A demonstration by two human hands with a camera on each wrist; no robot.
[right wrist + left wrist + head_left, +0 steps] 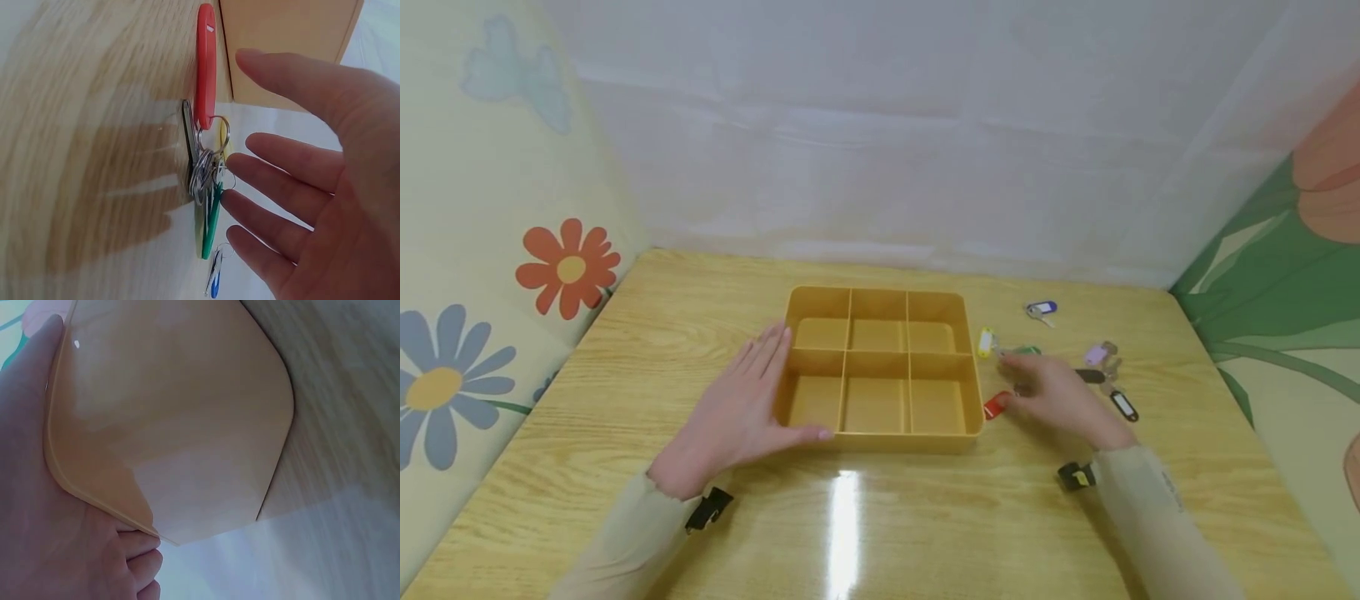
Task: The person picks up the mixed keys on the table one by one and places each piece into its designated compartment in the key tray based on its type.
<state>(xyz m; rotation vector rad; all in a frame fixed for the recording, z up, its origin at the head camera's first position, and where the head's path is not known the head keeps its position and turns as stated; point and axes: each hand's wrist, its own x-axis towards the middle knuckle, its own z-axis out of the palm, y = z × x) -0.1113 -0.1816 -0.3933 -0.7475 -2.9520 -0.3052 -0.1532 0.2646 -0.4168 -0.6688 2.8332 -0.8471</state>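
Note:
A yellow divided organizer box (pixel 880 353) with several bare compartments sits mid-table. My left hand (pixel 737 408) rests against its near left corner, fingers straight along the left side and thumb along the front wall. Right of the box, my right hand (pixel 1060 400) hovers over a group of tagged keys, fingers spread and slightly bent. In the right wrist view, a red key tag (pixel 206 69) with a ring and key lies below the thumb. A green key tag (pixel 212 225) is near the fingertips. The yellow key tag (pixel 986 342) lies beside the box's right wall.
Farther back lies a blue key tag (pixel 1042 307) with its key. To the right of my right hand are a purple key tag (pixel 1097 355) and a black key tag (pixel 1123 405). White fabric (pixel 880 167) hangs behind the wooden table (pixel 925 525).

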